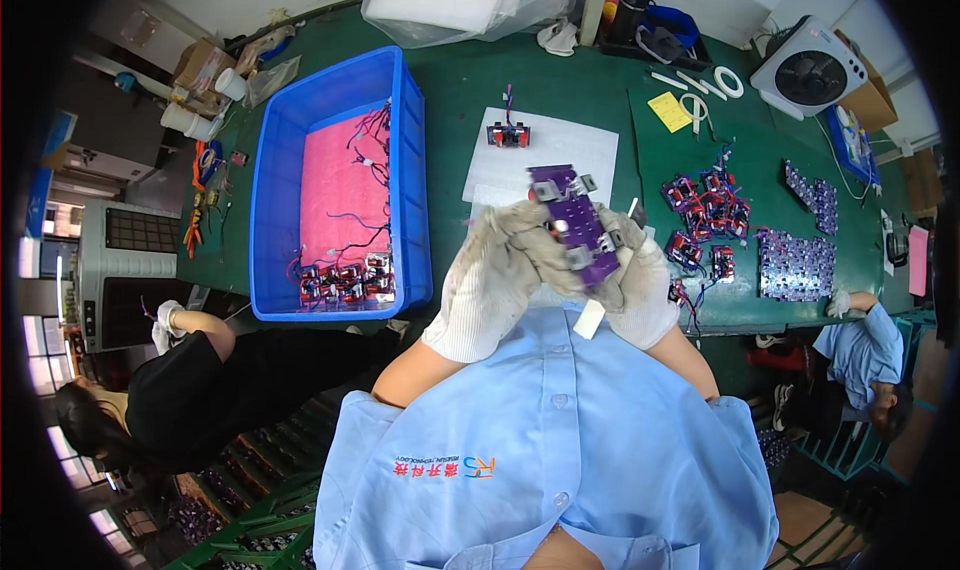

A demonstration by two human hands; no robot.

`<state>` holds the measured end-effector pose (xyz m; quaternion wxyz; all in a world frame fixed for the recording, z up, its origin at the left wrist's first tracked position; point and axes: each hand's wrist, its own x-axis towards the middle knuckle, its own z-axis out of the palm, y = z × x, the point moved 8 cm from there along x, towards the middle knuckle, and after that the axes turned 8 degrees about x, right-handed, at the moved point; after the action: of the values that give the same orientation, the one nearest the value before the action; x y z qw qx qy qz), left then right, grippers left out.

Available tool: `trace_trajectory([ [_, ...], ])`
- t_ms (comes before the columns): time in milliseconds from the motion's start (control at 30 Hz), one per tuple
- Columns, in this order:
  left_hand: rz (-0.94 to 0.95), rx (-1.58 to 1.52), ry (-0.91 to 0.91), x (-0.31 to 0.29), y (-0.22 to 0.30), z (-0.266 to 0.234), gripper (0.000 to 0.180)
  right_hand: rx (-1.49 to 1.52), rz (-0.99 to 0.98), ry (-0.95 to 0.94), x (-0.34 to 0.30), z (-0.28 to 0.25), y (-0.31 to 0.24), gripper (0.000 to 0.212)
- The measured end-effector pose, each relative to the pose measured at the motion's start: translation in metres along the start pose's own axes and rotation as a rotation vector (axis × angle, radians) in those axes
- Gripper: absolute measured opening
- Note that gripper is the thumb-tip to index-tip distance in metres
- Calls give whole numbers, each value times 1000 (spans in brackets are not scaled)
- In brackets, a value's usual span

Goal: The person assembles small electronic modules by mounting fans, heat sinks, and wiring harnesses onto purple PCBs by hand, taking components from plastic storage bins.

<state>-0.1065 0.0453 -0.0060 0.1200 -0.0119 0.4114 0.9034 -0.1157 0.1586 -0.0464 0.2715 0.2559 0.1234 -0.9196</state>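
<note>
Both my hands wear white knit gloves and are raised in front of my chest. Between them is a purple circuit board [575, 220], tilted, with silver and grey parts along its edges. My left hand [505, 255] is closed on the board's left side. My right hand [640, 275] grips its lower right side, and a flat white strip [589, 318] pokes out beneath those fingers. What the strip belongs to is hidden. Beyond the hands, a small board assembly with red parts and wires [509, 134] sits on a white foam sheet [590, 140].
A blue bin [408, 190] on the left holds wired assemblies on pink lining. To the right lie a pile of wired boards [710, 205] and purple board panels [795, 265]. A fan [810, 75] stands far right. People sit at both sides; one's gloved hand [838, 303] touches the panels.
</note>
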Motion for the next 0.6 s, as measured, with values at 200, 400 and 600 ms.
trace_trajectory([
  [200,-123,-139,149,10,-19,-16,38,-890,-374,-235,-22,29,-23,48],
  [400,-275,-85,125,-8,-61,-18,42,-1324,-269,-509,-47,63,6,49],
  [600,-232,105,103,-3,-71,-26,50,-1536,-439,-550,-49,58,2,45],
])
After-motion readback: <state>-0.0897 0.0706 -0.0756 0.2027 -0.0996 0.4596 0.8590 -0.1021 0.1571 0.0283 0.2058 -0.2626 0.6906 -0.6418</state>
